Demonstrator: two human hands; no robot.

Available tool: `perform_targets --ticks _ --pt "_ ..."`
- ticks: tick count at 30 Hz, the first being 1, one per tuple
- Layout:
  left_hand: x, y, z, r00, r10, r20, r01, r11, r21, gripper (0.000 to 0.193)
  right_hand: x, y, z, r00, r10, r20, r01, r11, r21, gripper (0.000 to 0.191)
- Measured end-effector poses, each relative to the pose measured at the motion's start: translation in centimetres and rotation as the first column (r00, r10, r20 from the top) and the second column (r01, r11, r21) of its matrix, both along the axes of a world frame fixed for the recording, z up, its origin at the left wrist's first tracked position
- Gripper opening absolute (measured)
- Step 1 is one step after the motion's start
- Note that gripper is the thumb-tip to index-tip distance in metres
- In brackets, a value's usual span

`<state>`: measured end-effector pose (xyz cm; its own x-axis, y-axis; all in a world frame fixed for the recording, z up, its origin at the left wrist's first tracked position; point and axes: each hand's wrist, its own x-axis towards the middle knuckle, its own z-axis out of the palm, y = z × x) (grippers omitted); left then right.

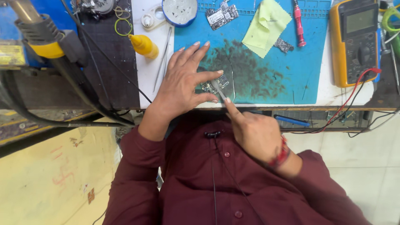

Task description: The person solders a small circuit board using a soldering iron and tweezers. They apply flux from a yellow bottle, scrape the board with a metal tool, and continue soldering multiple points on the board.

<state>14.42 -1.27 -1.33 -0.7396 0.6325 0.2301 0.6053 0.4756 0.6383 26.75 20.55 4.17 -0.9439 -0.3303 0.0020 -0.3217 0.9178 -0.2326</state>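
The white worktop [141, 75] carries a large blue silicone repair mat [300, 71], darkly stained in the middle. At its right edge lies a yellow-cased multimeter [354, 41] with red and black leads trailing off the front edge. At far left a grey-and-yellow hot-air handle [41, 37] rests with its thick black hose.

The left hand [181, 83] lies on the mat's near left corner with three fingers fanned out and raised. Its forefinger and thumb close on either side of a small green and silver circuit board [209, 87], pinning it flat on the mat just inside the front edge. The right hand [254, 133], with a red thread band at the wrist, comes in from the near side. Its grip is clenched around a thin silver-tipped hand tool [218, 89], the forefinger laid along the shaft, and the tip rests on the board between the left thumb and forefinger.

Further back are a pale yellow cloth [266, 27], a yellow squeeze bottle [143, 45], a round blue-rimmed tin [179, 10], a second bare circuit board [221, 14], a red-handled screwdriver [298, 25] and slim steel tweezers [162, 58], all well apart from the hands.

The step in hand looks like fine picking or prying at one spot on the pinned board. I cannot tell which part the tip is on. The next move would call for the left pinch to keep the board from sliding, and for light, well-guided pressure at the tip, since a slip could run across nearby parts or into the thumb.
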Motion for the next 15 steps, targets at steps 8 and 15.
perform_targets --ticks 8,15 --pt "-0.11 -0.03 -0.15 1.0 -0.002 0.001 0.002 1.0 0.006 0.058 -0.33 -0.14 -0.01 1.0 -0.016 0.001 0.016 1.0 -0.002 0.044" --pt "-0.13 -0.11 -0.08 1.0 0.002 0.007 -0.002 1.0 0.011 0.058 -0.11 0.34 -0.04 0.999 -0.044 -0.012 0.044 0.999 0.005 0.043"
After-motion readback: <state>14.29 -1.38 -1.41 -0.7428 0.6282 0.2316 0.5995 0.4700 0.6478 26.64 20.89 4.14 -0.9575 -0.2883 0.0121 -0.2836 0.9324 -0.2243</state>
